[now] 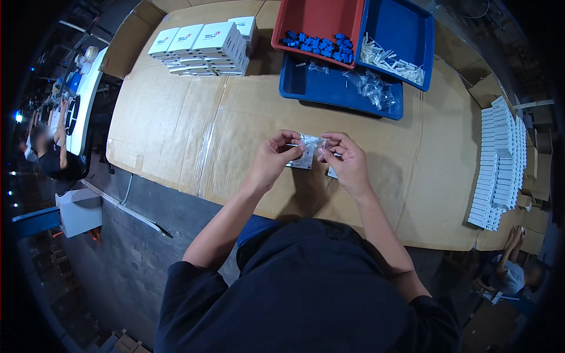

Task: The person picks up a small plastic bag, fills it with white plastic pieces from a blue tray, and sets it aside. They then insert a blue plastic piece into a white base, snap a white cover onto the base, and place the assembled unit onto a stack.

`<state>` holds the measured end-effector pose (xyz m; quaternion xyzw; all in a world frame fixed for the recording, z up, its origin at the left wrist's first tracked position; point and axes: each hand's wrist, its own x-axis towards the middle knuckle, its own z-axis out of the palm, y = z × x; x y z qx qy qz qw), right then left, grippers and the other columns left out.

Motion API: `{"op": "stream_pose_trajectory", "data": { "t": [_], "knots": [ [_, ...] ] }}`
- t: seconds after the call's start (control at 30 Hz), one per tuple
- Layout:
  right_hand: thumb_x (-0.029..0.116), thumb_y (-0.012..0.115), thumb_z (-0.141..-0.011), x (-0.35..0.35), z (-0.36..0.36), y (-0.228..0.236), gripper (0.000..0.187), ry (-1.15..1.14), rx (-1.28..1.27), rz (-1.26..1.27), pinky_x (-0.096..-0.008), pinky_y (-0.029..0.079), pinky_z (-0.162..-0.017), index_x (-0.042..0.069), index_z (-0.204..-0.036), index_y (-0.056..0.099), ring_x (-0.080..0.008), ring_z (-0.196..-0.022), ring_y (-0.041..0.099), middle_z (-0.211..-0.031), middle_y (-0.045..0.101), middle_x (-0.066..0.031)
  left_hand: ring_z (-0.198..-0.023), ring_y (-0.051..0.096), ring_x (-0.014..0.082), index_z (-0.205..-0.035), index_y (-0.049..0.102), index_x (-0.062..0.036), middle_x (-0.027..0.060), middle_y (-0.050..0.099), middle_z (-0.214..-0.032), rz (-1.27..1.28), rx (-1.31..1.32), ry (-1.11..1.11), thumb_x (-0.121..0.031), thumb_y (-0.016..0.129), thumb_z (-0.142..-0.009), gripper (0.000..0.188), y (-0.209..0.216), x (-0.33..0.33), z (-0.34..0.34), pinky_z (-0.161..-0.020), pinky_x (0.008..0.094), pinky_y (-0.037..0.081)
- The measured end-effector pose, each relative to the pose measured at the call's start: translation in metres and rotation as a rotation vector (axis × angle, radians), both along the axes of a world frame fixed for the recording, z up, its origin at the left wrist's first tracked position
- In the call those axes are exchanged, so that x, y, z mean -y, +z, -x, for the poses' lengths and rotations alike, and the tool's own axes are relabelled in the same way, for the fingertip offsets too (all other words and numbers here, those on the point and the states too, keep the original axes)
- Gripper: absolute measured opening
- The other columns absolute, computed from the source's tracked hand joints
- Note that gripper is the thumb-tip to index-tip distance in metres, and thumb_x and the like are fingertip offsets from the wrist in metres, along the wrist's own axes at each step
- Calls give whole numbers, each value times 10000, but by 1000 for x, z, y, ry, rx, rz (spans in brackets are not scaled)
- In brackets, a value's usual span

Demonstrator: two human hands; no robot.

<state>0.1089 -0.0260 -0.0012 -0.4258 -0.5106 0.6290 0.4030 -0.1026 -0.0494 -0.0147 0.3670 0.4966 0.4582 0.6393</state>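
Over the middle of the table, my left hand (280, 155) and my right hand (347, 160) pinch a small clear plastic bag (312, 142) between thumbs and fingers. Whitish pieces show through its film; their exact kind is too small to tell. Below the bag lies a flat white piece with small dark holes (302, 161), partly covered by my left fingers. Another white edge peeks out under my right hand, and the rest of it is hidden.
A red tray (318, 16) of blue plastic parts, a blue tray (428, 35) of white plugs and a lower blue tray (294, 88) with clear bags stand at the back. White boxes (194, 47) are stacked back left, white slabs (497, 165) right. People work at both sides.
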Motion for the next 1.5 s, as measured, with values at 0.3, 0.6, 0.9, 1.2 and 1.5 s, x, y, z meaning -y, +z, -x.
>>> {"op": "stream_pose_trajectory", "data": {
  "t": [0.3, 0.6, 0.9, 1.2, 1.5],
  "knots": [
    [-80, 654, -967, 5, 3, -9, 319, 35, 92, 19, -259, 576, -821, -20, -1277, 616, -109, -909, 667, -1113, 677, -63, -909, 691, 137, -1186, 662, -21, 50, 709, -1028, 206, 370, 171, -112, 690, -1008, 202, -21, 13, -12, -828, 317, 578],
    [-50, 677, -961, 4, 5, -14, 321, 0, 10, -6, -230, 567, -774, 8, -1272, 624, -95, -885, 677, -997, 669, -50, -883, 669, 135, -1178, 642, -37, 44, 702, -1023, 173, 431, 209, -76, 666, -1003, 181, -2, 12, -18, -809, 318, 553],
    [-34, 701, -946, -5, 0, -13, 330, 29, -11, 65, -265, 562, -789, 22, -1265, 639, -84, -873, 664, -980, 705, -53, -806, 613, 63, -1205, 626, -8, 41, 697, -956, -26, 21, 105, -83, 647, -1015, 206, -2, 1, -10, -696, 246, 504],
    [7, 728, -941, -6, 10, -24, 265, 5, 138, 37, -259, 562, -830, 15, -1205, 742, -102, -912, 669, -996, 713, -37, -770, 613, 80, -1188, 691, -8, 34, 714, -949, -120, -321, -79, -113, 691, -1004, 211, 5, -2, 12, -713, 257, 512],
    [19, 724, -929, -2, 23, -29, 176, 38, 454, -196, -290, 542, -751, 1, -1100, 762, -162, -837, 678, -994, 689, -88, -857, 693, 269, -1050, 782, -105, 54, 699, -955, -559, -981, -136, -198, 762, -886, 189, -9, -4, 31, -796, 404, 506]
  ]
}}
